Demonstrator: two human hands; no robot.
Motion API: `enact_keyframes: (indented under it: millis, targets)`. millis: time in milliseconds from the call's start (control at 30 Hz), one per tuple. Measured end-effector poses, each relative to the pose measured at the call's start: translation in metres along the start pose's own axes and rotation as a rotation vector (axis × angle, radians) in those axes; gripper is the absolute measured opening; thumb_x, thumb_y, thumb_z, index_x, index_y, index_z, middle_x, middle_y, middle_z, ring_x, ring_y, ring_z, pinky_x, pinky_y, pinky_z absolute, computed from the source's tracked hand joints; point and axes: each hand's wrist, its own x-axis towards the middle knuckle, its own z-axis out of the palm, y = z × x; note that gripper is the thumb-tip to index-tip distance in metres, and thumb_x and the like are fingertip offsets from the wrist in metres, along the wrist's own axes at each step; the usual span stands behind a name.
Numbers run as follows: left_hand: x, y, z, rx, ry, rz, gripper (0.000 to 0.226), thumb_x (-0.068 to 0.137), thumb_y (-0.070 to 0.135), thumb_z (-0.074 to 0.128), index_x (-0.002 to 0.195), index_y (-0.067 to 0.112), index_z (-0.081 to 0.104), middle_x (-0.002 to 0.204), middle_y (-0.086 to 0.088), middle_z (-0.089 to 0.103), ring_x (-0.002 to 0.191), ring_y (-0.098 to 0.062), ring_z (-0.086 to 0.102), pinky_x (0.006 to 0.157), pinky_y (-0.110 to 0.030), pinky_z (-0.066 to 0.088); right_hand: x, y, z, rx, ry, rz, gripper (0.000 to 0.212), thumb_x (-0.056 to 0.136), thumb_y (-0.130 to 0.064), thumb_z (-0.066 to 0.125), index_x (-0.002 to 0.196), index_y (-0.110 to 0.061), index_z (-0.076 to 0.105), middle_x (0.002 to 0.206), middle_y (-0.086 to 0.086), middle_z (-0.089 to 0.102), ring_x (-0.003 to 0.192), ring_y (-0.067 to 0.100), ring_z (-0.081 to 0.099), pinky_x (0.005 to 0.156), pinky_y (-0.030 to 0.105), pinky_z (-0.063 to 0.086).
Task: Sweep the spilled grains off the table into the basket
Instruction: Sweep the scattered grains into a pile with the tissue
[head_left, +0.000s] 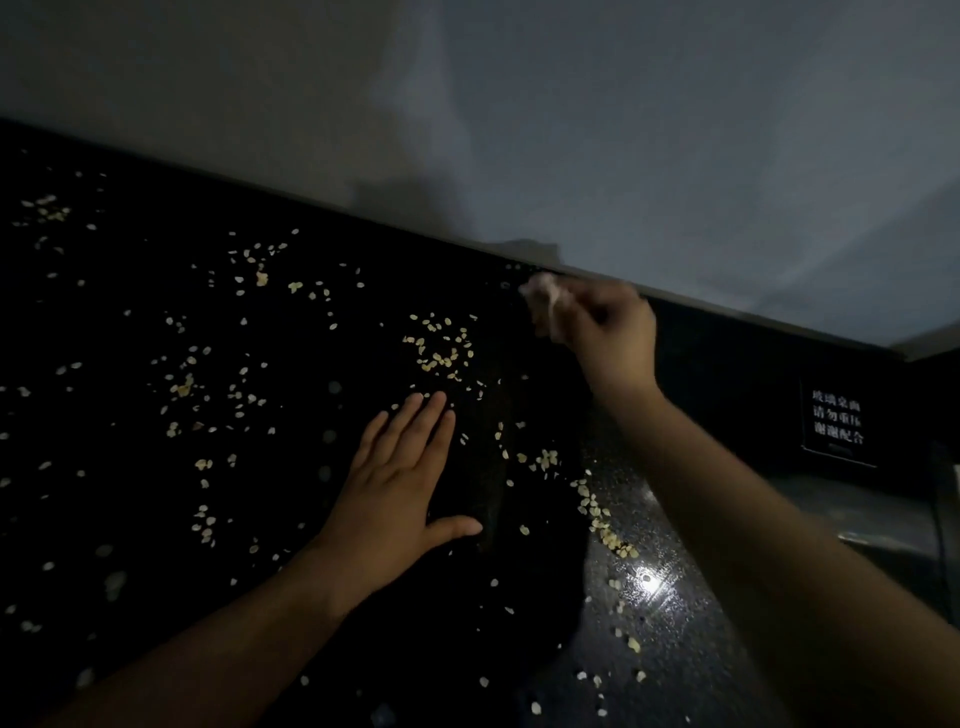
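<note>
**Hands over a grain-strewn table**

Pale grains (439, 358) lie scattered across the dark glossy table (130, 519), thickest left and centre, with a trail running toward the near right. The left hand (400, 493) rests flat on the surface, fingers spread wide, empty. The right hand (605, 332), near the far edge by the wall (519, 130), is closed around a blurred pale wad (545, 301), which cannot be identified. A small sign (837, 423) stands at right.
</note>
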Motion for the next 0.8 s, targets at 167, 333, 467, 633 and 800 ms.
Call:
enact_keyframes:
  millis: [167,333,467,633,800]
  targets:
    - [0.002,0.000,0.002,-0.018,0.017,-0.003,0.105,0.074,0.083,0.036,0.148,0.009,0.027,0.159,-0.005,0.014,0.146,-0.019,0.006,0.114,-0.042,0.009,0.069,0.007,0.040,-0.149,0.078,0.036,0.017,0.089,-0.027,0.063,0.096,-0.018,0.075,0.099,0.005,0.068,0.090,0.020,0.065,0.087,0.036,0.053]
    - [0.003,-0.002,0.002,0.002,0.013,0.003,0.105,0.074,0.082,0.036,0.148,0.009,0.026,0.159,-0.006,0.013,0.146,-0.019,0.004,0.114,-0.041,0.006,0.024,-0.001,0.045,-0.197,-0.086,-0.116,0.019,0.091,-0.017,0.063,0.103,-0.006,0.073,0.101,0.000,0.057,0.098,0.018,0.058,0.087,0.024,0.044]
    - [0.002,0.001,-0.001,0.018,-0.029,-0.008,0.104,0.073,0.080,0.031,0.150,0.011,0.019,0.160,-0.005,0.004,0.146,-0.018,-0.004,0.115,-0.040,0.000,-0.022,0.005,0.021,-0.235,-0.348,-0.187,0.020,0.092,-0.014,0.060,0.108,-0.020,0.071,0.107,-0.005,0.057,0.099,0.008,0.056,0.087,0.024,0.049]
    - [0.000,0.002,-0.004,0.020,-0.029,-0.034,0.108,0.068,0.083,0.016,0.151,0.017,-0.004,0.157,0.002,-0.021,0.142,-0.014,-0.025,0.116,-0.039,-0.010,-0.070,0.007,-0.017,-0.092,-0.431,-0.023,0.022,0.092,-0.007,0.060,0.100,-0.024,0.071,0.102,-0.001,0.058,0.088,0.000,0.059,0.073,0.017,0.051]
    - [0.001,0.003,-0.003,0.022,-0.057,-0.042,0.110,0.067,0.084,0.015,0.152,0.016,-0.002,0.158,0.001,-0.018,0.143,-0.013,-0.022,0.119,-0.039,-0.008,-0.060,0.008,-0.034,0.046,-0.069,0.014,0.015,0.091,-0.012,0.062,0.090,-0.024,0.071,0.099,0.001,0.061,0.087,0.005,0.063,0.073,0.022,0.056]
